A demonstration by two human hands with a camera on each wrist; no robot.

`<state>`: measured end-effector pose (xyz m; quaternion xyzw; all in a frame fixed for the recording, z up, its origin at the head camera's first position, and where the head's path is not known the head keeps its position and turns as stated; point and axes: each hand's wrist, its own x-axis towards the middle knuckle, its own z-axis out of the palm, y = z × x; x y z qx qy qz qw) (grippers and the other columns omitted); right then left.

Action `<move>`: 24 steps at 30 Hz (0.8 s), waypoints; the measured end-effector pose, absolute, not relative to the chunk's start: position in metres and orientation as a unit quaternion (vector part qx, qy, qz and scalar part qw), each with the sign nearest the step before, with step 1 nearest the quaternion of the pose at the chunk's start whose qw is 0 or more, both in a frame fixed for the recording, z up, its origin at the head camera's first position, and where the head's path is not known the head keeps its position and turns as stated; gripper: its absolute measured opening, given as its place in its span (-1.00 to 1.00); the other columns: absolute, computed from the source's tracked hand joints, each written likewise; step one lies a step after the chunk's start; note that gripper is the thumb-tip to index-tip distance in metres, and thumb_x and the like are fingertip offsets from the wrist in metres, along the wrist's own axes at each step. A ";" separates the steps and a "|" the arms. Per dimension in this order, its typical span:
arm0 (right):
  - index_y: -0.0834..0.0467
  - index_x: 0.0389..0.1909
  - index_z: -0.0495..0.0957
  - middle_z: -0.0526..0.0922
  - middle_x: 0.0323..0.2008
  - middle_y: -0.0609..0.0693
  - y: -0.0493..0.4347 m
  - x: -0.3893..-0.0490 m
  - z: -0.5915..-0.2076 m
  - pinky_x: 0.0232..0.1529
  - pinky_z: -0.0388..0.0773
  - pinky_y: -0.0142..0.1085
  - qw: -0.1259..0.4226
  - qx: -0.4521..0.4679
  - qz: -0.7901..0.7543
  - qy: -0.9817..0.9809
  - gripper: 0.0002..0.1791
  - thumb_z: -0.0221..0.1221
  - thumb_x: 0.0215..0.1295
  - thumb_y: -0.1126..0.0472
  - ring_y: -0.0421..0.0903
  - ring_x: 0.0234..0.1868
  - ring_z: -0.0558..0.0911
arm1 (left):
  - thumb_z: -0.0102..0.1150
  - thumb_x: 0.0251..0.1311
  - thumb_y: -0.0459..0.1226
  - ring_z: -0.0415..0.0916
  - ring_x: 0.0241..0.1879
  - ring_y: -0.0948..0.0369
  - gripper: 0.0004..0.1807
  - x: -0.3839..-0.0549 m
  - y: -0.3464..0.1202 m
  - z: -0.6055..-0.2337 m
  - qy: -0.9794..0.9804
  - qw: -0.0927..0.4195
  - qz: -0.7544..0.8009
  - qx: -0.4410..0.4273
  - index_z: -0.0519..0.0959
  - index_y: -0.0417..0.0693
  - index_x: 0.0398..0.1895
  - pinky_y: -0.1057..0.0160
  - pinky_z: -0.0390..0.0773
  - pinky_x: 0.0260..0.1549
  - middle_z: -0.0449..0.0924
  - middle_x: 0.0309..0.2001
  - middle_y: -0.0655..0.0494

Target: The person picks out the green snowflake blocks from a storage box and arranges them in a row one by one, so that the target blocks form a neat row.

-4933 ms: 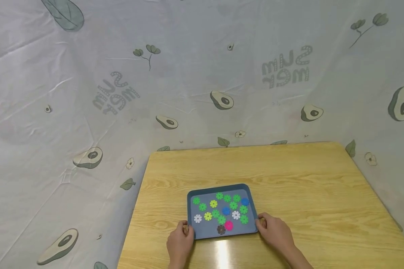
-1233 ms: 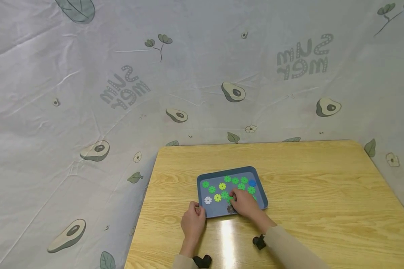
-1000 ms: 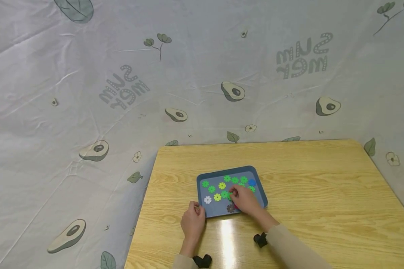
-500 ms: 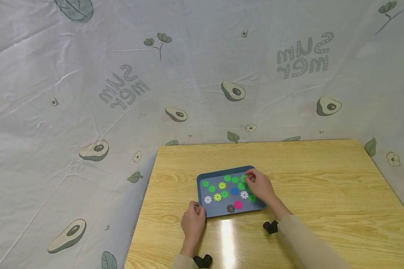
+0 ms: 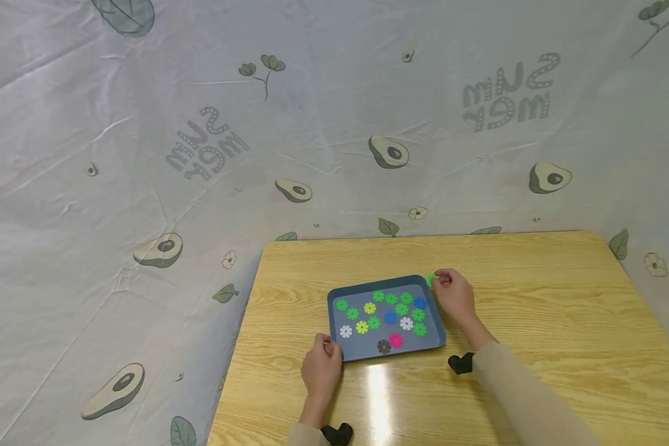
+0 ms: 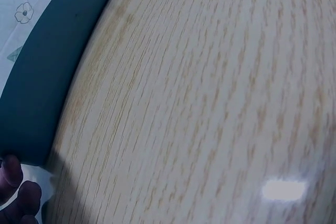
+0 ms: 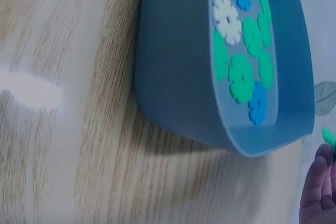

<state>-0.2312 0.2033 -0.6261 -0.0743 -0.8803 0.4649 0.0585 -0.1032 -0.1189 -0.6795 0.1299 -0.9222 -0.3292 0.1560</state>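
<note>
A grey-blue tray (image 5: 370, 287) on the wooden table holds several flat, notched flower-shaped plastic discs in green, yellow, white, blue, pink and brown. My left hand (image 5: 321, 368) grips its near left corner between thumb and fingers; the left wrist view shows the fingertips (image 6: 27, 199) at the tray's end wall (image 6: 58, 56). Just beyond the far right corner, my right hand (image 5: 456, 296) pinches a green disc (image 5: 430, 280) between thumb and fingertips. That green disc (image 7: 329, 136) also shows at the edge of the right wrist view, partly hidden by the fingers.
The wooden table (image 5: 535, 310) extends right of the tray and in front of it, with a bright reflection near its front. A pale sheet (image 5: 312, 124) printed with avocados hangs behind and to the left. Each wrist carries a small black mount (image 5: 460, 363).
Earlier both hands held the tray's sides. The right hand then reached in, took a green disc near the tray's middle and carried it right and back past the far corner. The left hand stayed.
</note>
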 end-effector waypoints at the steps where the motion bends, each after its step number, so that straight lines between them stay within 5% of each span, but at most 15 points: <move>1: 0.27 0.04 0.61 0.64 -0.18 0.14 0.205 -0.232 -0.627 -0.16 0.48 -0.17 0.059 -0.082 0.467 -0.878 -0.73 0.19 0.49 0.17 0.06 -0.17 0.63 | 0.27 0.25 -0.22 0.23 -0.73 0.34 -0.96 -0.103 -0.119 -0.679 -0.922 0.157 -0.329 0.129 0.60 0.06 -0.31 0.23 0.23 -0.68 0.30 -0.70 0.45; 24: 0.37 0.04 0.56 0.64 -0.12 0.29 0.216 -0.236 -0.647 -0.06 0.45 0.04 -0.013 -0.116 0.436 -0.892 -0.68 0.14 0.48 0.19 0.22 -0.07 0.60 | 0.25 0.25 -0.24 0.21 -0.72 0.36 -0.96 -0.102 -0.119 -0.676 -0.922 0.168 -0.325 0.129 0.58 0.03 -0.32 0.26 0.20 -0.68 0.30 -0.69 0.42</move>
